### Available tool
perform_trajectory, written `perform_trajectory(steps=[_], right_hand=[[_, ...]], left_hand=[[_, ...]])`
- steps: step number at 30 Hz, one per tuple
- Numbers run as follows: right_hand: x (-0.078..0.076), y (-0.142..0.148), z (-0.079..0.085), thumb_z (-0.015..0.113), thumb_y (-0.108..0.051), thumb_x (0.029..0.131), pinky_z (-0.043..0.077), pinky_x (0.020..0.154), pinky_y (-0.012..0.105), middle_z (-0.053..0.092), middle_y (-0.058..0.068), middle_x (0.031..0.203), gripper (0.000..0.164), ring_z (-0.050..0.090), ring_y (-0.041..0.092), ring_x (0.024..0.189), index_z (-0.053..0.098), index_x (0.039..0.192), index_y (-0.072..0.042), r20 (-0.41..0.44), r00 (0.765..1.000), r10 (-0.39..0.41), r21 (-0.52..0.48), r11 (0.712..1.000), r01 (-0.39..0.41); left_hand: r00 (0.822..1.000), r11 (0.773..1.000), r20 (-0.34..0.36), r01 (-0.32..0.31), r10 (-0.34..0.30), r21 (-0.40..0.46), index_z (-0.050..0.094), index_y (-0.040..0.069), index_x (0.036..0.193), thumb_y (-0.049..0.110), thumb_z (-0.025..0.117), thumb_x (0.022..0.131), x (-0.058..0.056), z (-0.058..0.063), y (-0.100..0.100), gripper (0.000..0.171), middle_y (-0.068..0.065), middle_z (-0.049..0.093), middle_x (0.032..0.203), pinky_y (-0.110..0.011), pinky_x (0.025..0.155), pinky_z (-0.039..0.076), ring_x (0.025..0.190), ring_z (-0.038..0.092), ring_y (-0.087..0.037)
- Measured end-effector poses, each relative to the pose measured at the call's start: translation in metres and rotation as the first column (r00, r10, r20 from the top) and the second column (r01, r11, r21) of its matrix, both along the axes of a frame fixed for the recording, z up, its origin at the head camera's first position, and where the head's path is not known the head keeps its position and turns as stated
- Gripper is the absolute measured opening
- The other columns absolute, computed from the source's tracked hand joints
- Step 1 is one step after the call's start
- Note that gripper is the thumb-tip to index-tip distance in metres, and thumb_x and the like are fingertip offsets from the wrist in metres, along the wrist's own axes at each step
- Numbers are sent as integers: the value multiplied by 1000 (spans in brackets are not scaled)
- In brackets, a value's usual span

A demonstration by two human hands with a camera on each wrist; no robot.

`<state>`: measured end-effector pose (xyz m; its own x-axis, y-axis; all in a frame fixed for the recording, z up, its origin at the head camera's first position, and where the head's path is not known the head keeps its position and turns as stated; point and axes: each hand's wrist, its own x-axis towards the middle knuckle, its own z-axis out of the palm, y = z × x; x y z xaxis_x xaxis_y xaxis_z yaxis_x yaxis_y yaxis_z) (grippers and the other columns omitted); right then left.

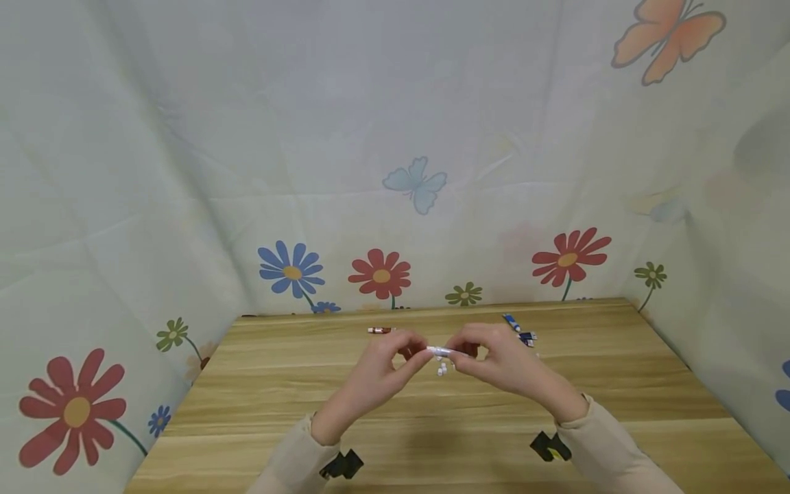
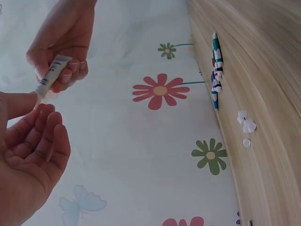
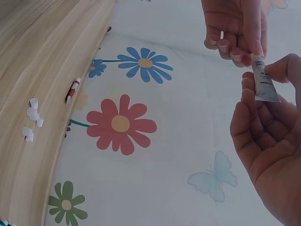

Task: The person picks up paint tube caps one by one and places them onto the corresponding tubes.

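A small white paint tube (image 1: 440, 351) is held level between both hands above the table. My left hand (image 1: 378, 369) pinches its cap end between thumb and fingertips, hiding most of the cap. Thumb and fingers of my right hand (image 1: 509, 358) grip the body near the flat crimped end. Dark print shows along the tube (image 3: 264, 85) in the right wrist view. Below the hands, several small white caps (image 1: 441, 369) lie loose on the tabletop.
The wooden table (image 1: 296, 384) carries a red-brown tube (image 1: 379, 330) at the back left. A blue tube (image 1: 511, 322) and dark tubes (image 1: 527, 338) lie at the back right; a green tube (image 2: 216, 48) shows in the left wrist view. Flowered cloth (image 1: 321, 171) hangs behind.
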<state>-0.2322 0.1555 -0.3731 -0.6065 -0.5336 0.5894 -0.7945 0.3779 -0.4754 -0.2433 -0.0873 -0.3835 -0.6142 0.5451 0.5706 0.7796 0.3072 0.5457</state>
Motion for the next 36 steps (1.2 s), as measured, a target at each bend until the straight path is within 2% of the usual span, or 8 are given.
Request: perform_trajectory(steps=[8, 13, 17, 22, 27, 31, 36], right_hand=[[2, 2, 3, 73, -8, 91, 51, 62, 25, 64, -14, 85, 10, 57, 5, 72, 73, 98, -14, 54, 999, -8, 14, 1000, 7], [3, 5, 2, 72, -7, 91, 50, 62, 25, 65, -14, 85, 13, 56, 5, 71, 73, 98, -17, 57, 998, -1, 2, 1000, 1], [4, 7, 1, 73, -5, 90, 48, 60, 26, 63, -16, 84, 16, 54, 5, 70, 72, 98, -20, 29, 1000, -1, -10, 1000, 1], [4, 4, 1, 73, -8, 92, 48, 59, 25, 61, -15, 86, 13, 52, 5, 72, 72, 100, -18, 3, 1000, 20, 10, 1000, -20], [3, 3, 0, 73, -9, 92, 49, 58, 25, 63, -15, 87, 14, 52, 4, 72, 72, 100, -19, -21, 1000, 10, 16, 1000, -10], [2, 3, 0, 73, -8, 92, 47, 58, 23, 62, -15, 86, 15, 52, 4, 72, 72, 100, -20, -8, 1000, 1, 23, 1000, -1], [1, 4, 0, 71, -8, 94, 47, 59, 22, 61, -15, 85, 12, 52, 4, 70, 72, 100, -18, -10, 1000, 11, 26, 1000, -10]], left_hand=[[997, 999, -72, 22, -19, 33, 69, 11, 107, 16, 69, 97, -1, -2, 1, 11, 5, 67, 95, -27, 70, 54, 82, 60, -7], [999, 999, -15, 29, -29, 40, 69, 11, 114, 19, 71, 97, 0, -2, 1, 19, 5, 68, 99, -28, 72, 56, 83, 62, -8], [999, 1000, 42, 8, -8, 2, 69, 11, 116, 25, 67, 99, 1, 2, -1, 21, 7, 67, 98, -29, 74, 55, 83, 61, -8], [999, 998, 30, -25, 26, -50, 70, 13, 105, 26, 61, 103, 0, 6, -4, 16, 9, 65, 88, -27, 71, 54, 77, 58, -7], [999, 998, 34, -1, 3, -59, 69, 13, 104, 25, 59, 104, -2, 7, -3, 16, 10, 64, 85, -27, 70, 53, 75, 57, -7], [999, 999, 44, 7, -5, -48, 68, 12, 104, 23, 60, 103, -2, 6, -1, 14, 9, 65, 88, -27, 72, 54, 76, 58, -7], [1000, 999, 19, 9, -8, -36, 67, 11, 105, 20, 63, 102, -1, 5, 0, 11, 7, 66, 89, -26, 71, 54, 77, 58, -6]])
